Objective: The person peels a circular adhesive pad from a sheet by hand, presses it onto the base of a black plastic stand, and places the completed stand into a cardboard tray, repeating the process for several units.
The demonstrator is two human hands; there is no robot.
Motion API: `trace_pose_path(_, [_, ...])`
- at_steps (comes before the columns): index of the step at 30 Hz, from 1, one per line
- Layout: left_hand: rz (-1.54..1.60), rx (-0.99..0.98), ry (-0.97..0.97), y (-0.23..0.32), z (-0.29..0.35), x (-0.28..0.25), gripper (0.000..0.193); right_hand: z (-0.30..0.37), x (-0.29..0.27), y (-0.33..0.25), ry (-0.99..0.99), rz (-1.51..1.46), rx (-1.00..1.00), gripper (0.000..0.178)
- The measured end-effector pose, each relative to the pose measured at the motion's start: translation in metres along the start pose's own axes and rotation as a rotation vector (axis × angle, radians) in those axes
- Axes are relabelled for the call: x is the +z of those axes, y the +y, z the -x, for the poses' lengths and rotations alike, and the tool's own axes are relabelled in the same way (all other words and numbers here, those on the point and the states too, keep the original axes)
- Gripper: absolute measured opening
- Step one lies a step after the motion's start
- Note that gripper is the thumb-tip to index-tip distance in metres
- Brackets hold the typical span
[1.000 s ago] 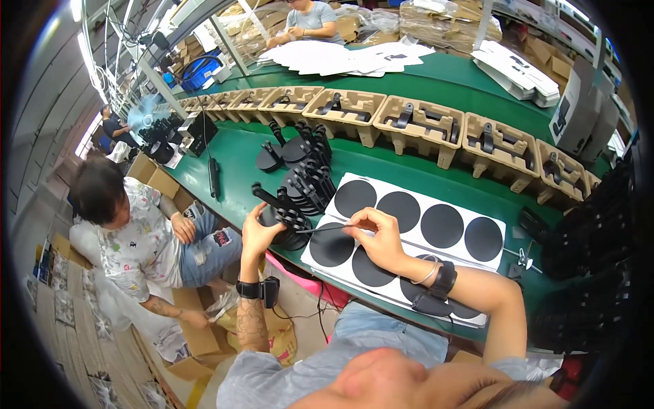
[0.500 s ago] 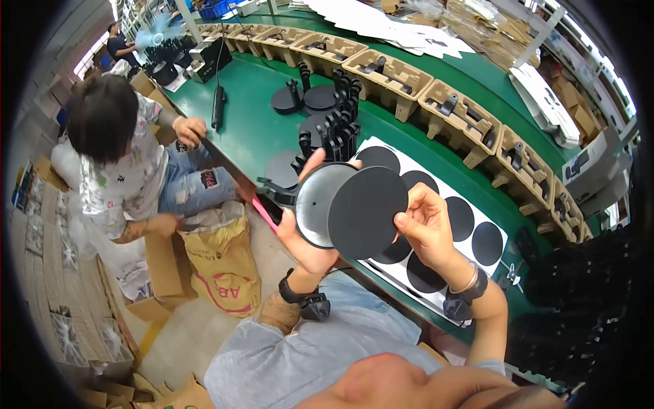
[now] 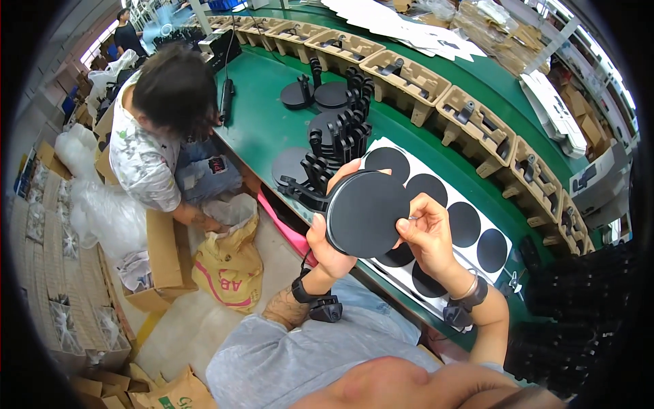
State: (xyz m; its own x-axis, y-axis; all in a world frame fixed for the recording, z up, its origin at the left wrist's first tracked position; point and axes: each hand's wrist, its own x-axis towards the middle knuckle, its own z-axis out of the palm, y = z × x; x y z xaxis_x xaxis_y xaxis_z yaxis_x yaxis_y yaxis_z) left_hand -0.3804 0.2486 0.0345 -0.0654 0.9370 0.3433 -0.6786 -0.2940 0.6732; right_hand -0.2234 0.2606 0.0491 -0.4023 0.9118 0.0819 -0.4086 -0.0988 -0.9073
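My left hand (image 3: 330, 253) holds a round stand base from beneath, thumb at its left edge, with the base's short black arm (image 3: 300, 193) sticking out to the left. A black round pad (image 3: 371, 213) lies over the base's flat face and covers nearly all of it. The thumb and forefinger of my right hand (image 3: 430, 240) pinch the pad's right edge. Whether the pad is pressed down all over cannot be seen. Beneath my right hand is a white sheet (image 3: 470, 256) bearing several black round pads (image 3: 465, 223).
Several black stands (image 3: 340, 136) cluster on the green table (image 3: 255, 95) beyond my left hand. Brown moulded trays (image 3: 477, 119) with black parts curve along the back. A co-worker (image 3: 150, 136) bends at the left over a yellow sack (image 3: 228, 262) and cardboard box (image 3: 167, 252). Black parts (image 3: 579, 307) pile at right.
The pad has shifted left over the base, covering the grey face that showed before. My right hand moved slightly with it. The co-worker leans further forward, a hand now lower by the sack.
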Motion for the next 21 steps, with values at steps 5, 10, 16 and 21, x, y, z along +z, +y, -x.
trace_pose_path(5, [0.004,0.002,0.000,0.002,-0.001,-0.002,0.088,-0.004,0.000,0.006,-0.018,-0.031,0.007,0.015])
trace_pose_path(10, [0.102,0.018,0.040,-0.003,0.000,-0.005,0.084,-0.004,0.001,0.011,-0.006,-0.087,-0.045,0.013])
trace_pose_path(16, [0.188,0.015,0.009,-0.002,0.001,-0.002,0.081,-0.002,0.003,0.014,-0.029,-0.076,-0.017,0.011])
trace_pose_path(21, [0.138,0.066,-0.008,-0.005,0.002,-0.003,0.080,0.000,0.007,0.014,0.007,-0.102,-0.019,0.011])
